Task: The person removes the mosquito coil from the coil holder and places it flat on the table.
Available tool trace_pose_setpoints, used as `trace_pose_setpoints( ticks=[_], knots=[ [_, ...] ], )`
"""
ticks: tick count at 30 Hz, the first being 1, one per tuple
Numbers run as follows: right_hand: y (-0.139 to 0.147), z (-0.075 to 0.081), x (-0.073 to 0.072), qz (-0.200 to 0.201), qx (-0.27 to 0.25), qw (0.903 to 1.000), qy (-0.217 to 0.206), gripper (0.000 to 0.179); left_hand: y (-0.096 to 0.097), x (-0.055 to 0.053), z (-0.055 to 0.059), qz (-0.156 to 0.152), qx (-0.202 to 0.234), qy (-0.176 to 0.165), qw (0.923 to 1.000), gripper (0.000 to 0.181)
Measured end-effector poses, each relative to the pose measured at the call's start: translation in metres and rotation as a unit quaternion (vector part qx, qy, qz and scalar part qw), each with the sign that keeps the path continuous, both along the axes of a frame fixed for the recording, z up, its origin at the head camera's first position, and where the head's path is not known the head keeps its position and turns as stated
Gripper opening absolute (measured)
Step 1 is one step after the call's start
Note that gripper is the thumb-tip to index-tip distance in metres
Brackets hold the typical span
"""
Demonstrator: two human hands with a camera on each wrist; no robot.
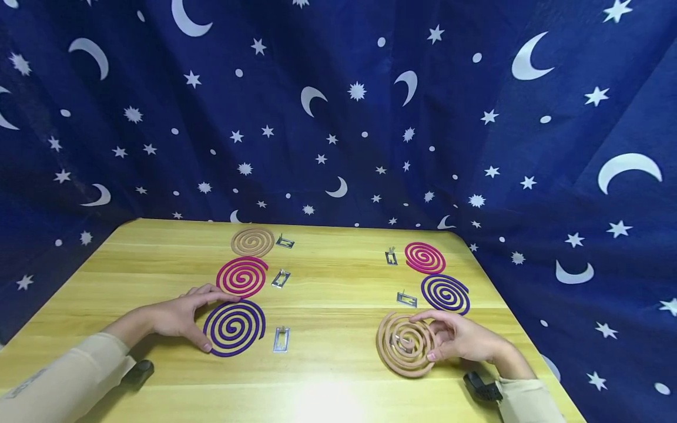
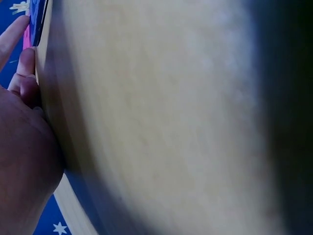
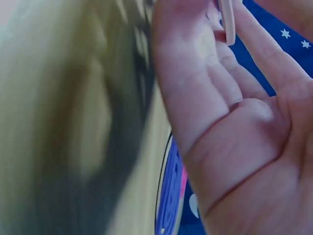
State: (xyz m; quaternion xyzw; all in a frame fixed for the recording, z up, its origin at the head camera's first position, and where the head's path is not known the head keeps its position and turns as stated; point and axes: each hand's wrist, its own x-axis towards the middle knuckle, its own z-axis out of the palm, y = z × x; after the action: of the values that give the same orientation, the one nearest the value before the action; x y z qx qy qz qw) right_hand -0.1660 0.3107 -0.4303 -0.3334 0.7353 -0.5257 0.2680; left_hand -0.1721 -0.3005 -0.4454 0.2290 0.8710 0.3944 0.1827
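My right hand (image 1: 465, 341) pinches the right edge of a tan mosquito coil (image 1: 409, 372), fingers at its upper side and thumb below. Through the coil's gaps a small metal coil stand (image 1: 403, 343) shows; whether coil and stand touch, I cannot tell. On the left, my left hand (image 1: 180, 315) spreads its thumb and fingers about the left edge of a purple mosquito coil (image 1: 233, 329) lying flat. Its fingertips touch the rim near a pink coil (image 1: 243, 278). In the right wrist view, part of the tan coil (image 3: 228, 24) shows beyond the curled fingers.
Behind the pink coil lies another tan coil (image 1: 252, 241). Metal stands (image 1: 281, 349) lie beside the left coils. At the right are a purple coil (image 1: 446, 294), a pink coil (image 1: 425, 258) and two stands (image 1: 407, 304). A star-patterned blue cloth (image 1: 338, 117) hangs behind the wooden table (image 1: 328, 311).
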Motion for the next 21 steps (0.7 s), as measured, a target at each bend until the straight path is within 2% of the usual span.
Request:
trace_pose_setpoints(
  ticks=[6,15,21],
  knots=[
    [-0.0007,-0.0024,0.0018,-0.021,-0.014,0.9996,-0.012,0.069,-0.0007,-0.0005,-0.0015,0.005,-0.003,-0.003,1.0000,0.097],
    [0.0004,-0.0071,-0.0002,-0.005,-0.040,0.9982,-0.044,0.071,-0.0018,-0.0017,-0.0032,-0.006,-0.007,0.014,0.9999,0.096],
    [-0.0013,-0.0070,-0.0015,-0.007,-0.054,0.9975,-0.045,0.070,-0.0023,-0.0008,-0.0024,-0.002,-0.010,0.012,0.9999,0.097]
  ],
)
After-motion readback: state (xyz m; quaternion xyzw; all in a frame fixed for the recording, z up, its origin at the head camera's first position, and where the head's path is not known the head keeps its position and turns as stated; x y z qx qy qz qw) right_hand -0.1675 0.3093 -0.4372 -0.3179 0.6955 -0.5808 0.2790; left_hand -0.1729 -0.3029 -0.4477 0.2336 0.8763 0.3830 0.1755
